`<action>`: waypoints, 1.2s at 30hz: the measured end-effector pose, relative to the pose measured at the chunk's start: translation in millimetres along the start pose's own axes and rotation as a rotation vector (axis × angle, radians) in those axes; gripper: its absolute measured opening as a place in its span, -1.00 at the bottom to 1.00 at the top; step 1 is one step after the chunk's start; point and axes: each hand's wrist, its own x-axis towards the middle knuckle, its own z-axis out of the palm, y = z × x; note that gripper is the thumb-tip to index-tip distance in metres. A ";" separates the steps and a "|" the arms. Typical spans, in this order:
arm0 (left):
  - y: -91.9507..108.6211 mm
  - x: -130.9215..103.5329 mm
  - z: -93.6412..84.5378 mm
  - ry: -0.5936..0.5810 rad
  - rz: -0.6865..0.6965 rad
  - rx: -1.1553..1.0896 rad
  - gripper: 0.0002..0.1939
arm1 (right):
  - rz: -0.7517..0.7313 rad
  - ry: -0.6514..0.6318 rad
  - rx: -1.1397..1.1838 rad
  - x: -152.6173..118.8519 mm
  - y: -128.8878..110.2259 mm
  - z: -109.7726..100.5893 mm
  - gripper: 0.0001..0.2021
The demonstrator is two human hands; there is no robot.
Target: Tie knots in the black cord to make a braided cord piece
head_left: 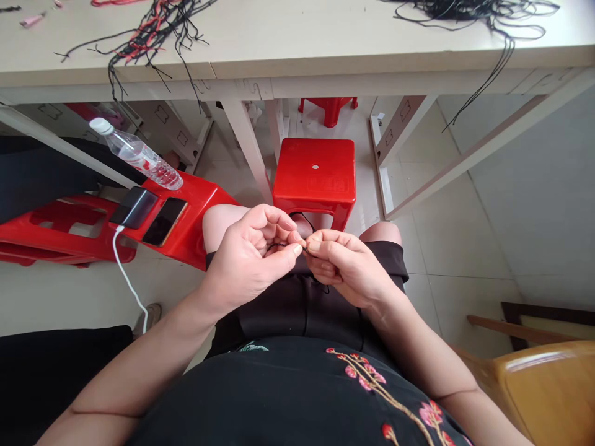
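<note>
Left grip (260, 257) and right grip (341, 260) pinch black cord (305, 249).

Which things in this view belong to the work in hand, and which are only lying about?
Probably work in hand:
thin black cord, pinched by left hand and right hand
black and red cords on pale table
tangled black cords

Apparently lying about:
clear plastic bottle with white cap
black rectangular device with white cable
dark rectangular phone

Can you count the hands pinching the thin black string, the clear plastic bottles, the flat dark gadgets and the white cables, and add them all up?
Bare hands, left hand and right hand, pinching thin black cord: 2
Clear plastic bottle with white cap: 1
Flat dark rectangular gadgets on the glossy red plastic stool: 2
Thin white cable: 1
Total: 6
</note>
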 end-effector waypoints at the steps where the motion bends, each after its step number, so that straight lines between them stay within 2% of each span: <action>1: 0.1 -0.2 -0.6 -0.006 0.003 0.001 -0.83 | -0.040 0.012 -0.027 -0.6 0.1 0.0 -0.81; 4: 0.8 -1.3 -2.0 -0.017 0.013 0.005 -0.84 | -0.133 0.048 -0.131 -2.1 2.0 -0.5 -0.82; 9: 3.3 -4.4 -0.9 0.026 0.027 0.012 -0.85 | -0.236 0.065 -0.226 -3.0 3.2 0.3 -0.87; 13: 3.9 -6.6 0.0 0.054 0.052 0.037 -0.86 | -0.252 0.105 -0.294 -4.5 0.2 4.2 -0.87; 17: 3.6 -8.0 -1.2 0.018 0.055 0.047 -0.86 | -0.330 0.170 -0.375 -5.2 -0.6 7.3 -0.90; 24: 3.9 -6.7 1.0 0.021 -0.007 0.043 -0.81 | -0.398 0.254 -0.526 -6.6 6.3 10.6 -0.93; 27: 2.5 -8.3 3.2 0.032 0.016 0.080 -0.80 | -0.380 0.268 -0.487 -5.9 8.5 10.1 -0.93; 32: -0.4 -11.4 3.2 0.017 0.133 0.077 -0.80 | -0.297 0.214 -0.293 -5.0 4.1 7.8 -0.87; 36: 1.8 -11.7 0.4 -0.001 0.133 0.029 -0.78 | -0.369 0.252 -0.333 -8.0 -0.3 10.6 -0.88</action>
